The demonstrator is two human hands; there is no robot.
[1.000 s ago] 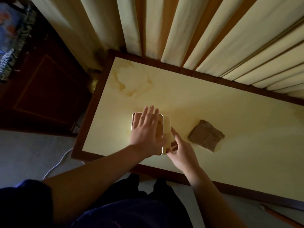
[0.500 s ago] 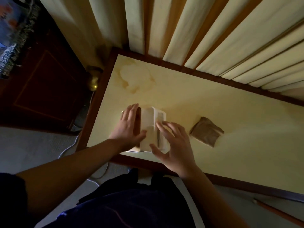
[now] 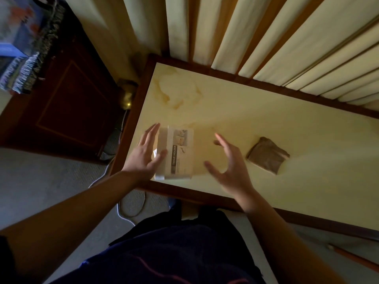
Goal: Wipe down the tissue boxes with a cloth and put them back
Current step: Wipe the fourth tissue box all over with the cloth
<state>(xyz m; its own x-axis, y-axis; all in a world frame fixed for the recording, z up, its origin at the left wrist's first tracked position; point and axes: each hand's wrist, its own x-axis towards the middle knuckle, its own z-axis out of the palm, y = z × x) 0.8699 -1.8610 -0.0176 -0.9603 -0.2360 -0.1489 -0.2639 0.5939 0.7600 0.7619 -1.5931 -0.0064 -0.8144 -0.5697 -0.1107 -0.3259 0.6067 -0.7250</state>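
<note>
A pale tissue box (image 3: 180,153) with a printed "tissue holder" label facing up lies near the front left corner of the cream table (image 3: 266,124). My left hand (image 3: 146,152) rests against the box's left side with straight fingers. My right hand (image 3: 229,160) hovers to the right of the box, fingers spread and holding nothing. A folded brown cloth (image 3: 267,155) lies on the table further right, apart from both hands.
Cream curtains (image 3: 246,37) hang along the table's far edge. A dark wooden cabinet (image 3: 61,103) stands to the left with folded fabric (image 3: 24,48) on top. A white cable (image 3: 127,203) lies on the grey carpet below the table's front edge.
The box has been turned over so its labelled face is up. My right hand has come off the box and moved right; my left hand has shifted to the box's left side.
</note>
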